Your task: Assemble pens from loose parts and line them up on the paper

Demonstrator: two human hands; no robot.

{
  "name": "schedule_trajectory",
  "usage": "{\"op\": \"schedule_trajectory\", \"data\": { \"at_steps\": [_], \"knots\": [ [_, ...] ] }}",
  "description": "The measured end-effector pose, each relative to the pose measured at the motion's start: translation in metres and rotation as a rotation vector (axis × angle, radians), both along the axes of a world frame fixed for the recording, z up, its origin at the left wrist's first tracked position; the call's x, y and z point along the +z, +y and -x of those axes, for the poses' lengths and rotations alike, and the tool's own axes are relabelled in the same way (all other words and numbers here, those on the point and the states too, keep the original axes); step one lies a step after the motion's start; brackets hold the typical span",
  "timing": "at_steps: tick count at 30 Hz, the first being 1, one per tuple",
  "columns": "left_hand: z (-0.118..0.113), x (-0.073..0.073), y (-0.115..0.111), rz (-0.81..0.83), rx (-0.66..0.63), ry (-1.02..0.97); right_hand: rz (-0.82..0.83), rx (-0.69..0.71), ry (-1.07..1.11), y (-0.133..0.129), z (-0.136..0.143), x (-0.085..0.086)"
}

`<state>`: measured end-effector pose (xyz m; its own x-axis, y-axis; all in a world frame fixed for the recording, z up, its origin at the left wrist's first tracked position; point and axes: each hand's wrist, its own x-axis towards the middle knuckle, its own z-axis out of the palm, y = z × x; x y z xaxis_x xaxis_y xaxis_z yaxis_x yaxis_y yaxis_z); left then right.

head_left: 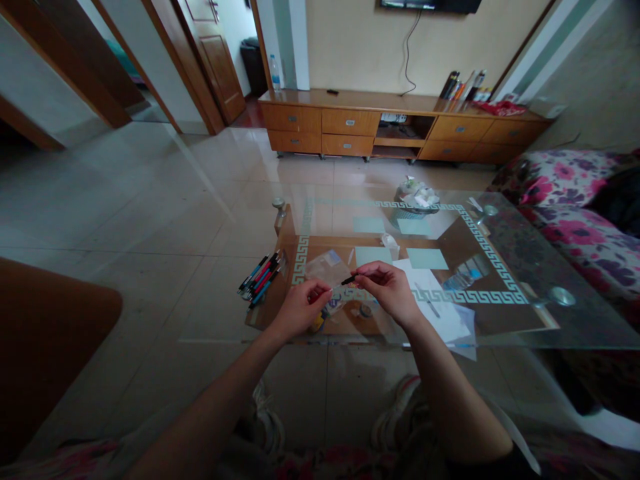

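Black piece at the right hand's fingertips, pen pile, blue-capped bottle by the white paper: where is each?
Black piece [349, 280]: head view, mid-length.
Pen pile [261, 281]: head view, barrels around its middle.
Blue-capped bottle [463, 277]: head view, clear body.

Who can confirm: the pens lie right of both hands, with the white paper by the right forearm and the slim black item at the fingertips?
Wrong side: the head view shows the pens left of the left hand and right hand. White paper and slim black item are as stated.
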<state>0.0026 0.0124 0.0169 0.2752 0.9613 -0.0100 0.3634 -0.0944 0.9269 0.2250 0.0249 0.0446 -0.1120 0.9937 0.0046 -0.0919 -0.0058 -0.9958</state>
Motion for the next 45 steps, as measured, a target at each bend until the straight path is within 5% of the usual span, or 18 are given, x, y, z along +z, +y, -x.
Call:
{"op": "schedule_trajectory", "data": {
  "at_steps": [26, 39, 45],
  "knots": [
    [0.001, -0.012, -0.001, -0.033, -0.041, -0.018, 0.027, 0.184, -0.056, -0.003, 0.0, -0.01],
    [0.001, 0.003, -0.003, -0.103, -0.05, 0.076, 0.085, 0.182, -0.08, -0.004, -0.001, -0.008],
    [0.001, 0.002, -0.004, -0.172, -0.041, 0.092, 0.062, 0.203, -0.277, -0.006, -0.004, -0.01]
  ]
}}
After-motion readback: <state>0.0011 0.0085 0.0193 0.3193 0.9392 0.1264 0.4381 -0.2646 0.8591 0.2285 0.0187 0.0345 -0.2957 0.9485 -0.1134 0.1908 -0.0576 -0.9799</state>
